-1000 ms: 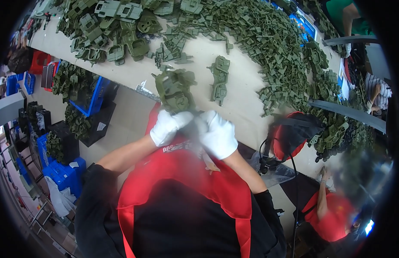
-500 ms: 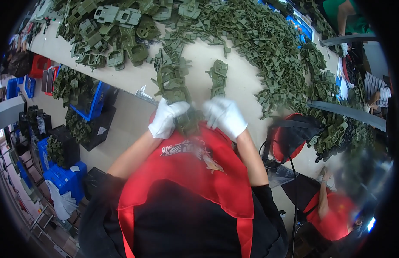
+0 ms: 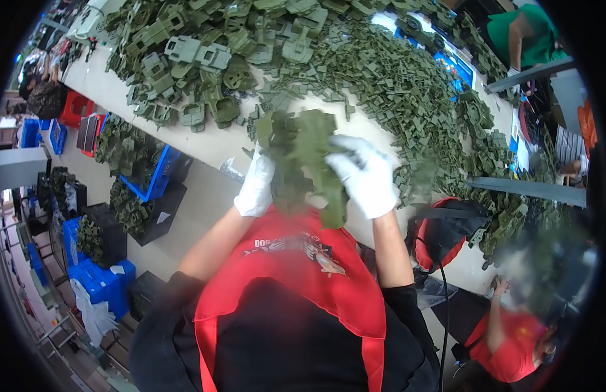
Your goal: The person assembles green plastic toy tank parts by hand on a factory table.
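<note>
Head view: left hand [image 3: 258, 186] grips left part [image 3: 282, 173] by its outer edge; right hand [image 3: 368, 178] pinches right part [image 3: 317, 153]. Both green parts, blurred, are side by side above apron [image 3: 283, 261] and table [image 3: 198, 147], short of the pile [image 3: 398, 98]

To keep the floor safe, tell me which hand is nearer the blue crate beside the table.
Left: the left hand is right of the blue crate; the right hand is farther right, past the green parts.
</note>
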A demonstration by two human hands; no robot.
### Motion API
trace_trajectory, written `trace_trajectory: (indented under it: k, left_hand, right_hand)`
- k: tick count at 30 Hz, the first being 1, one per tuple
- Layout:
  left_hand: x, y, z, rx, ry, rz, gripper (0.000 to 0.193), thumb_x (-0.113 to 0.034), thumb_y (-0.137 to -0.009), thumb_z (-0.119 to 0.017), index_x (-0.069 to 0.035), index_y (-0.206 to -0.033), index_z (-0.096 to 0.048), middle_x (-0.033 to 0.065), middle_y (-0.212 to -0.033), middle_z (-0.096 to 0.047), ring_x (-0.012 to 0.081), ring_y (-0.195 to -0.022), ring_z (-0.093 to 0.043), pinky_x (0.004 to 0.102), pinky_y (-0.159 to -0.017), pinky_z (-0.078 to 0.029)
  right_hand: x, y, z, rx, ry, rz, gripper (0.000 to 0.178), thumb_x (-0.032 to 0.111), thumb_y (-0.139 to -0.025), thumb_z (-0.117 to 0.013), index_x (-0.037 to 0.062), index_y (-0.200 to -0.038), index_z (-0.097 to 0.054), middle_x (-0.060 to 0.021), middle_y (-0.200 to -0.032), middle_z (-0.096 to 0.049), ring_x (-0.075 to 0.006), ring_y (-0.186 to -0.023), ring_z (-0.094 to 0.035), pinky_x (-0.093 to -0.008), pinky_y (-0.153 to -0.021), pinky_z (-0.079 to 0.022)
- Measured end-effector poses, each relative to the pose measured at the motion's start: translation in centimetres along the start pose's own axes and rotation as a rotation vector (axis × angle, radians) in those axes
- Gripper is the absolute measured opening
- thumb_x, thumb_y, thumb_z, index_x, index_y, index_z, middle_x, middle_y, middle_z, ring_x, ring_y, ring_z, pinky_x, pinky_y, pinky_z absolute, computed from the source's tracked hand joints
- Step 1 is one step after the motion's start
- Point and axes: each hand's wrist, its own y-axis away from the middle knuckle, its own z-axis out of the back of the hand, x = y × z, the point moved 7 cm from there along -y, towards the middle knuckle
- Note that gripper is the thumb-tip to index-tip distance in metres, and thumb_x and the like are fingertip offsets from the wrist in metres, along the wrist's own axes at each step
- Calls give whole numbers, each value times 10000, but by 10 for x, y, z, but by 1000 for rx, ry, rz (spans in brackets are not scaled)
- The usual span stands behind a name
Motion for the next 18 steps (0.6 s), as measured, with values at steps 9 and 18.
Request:
trace_trajectory:
  k: [9,18]
  left_hand:
    - [-9,-6,-23,131,-218,-216,1086,-800,-704,-556,-101,-1468,-228,85,-1325,-476,197,-1159,-505,351,-964,-445]
    - [-1,-3,-18,122,-185,-137,1092,-822,-657,-545,-75,-1421,-320,86,-1310,-498,198,-1160,-519,359,-971,-452]
  right_hand:
    - [29,-3,-13,-103,109,-8,246,84,-785,-673,108,-1030,-666,-108,-876,-667,-295,-715,-645,-354,-656,-528]
    - [44,5,-19,-34,172,63,248,93,-785,-681,125,-1029,-651,-102,-857,-657,-304,-721,-642,-361,-645,-525]
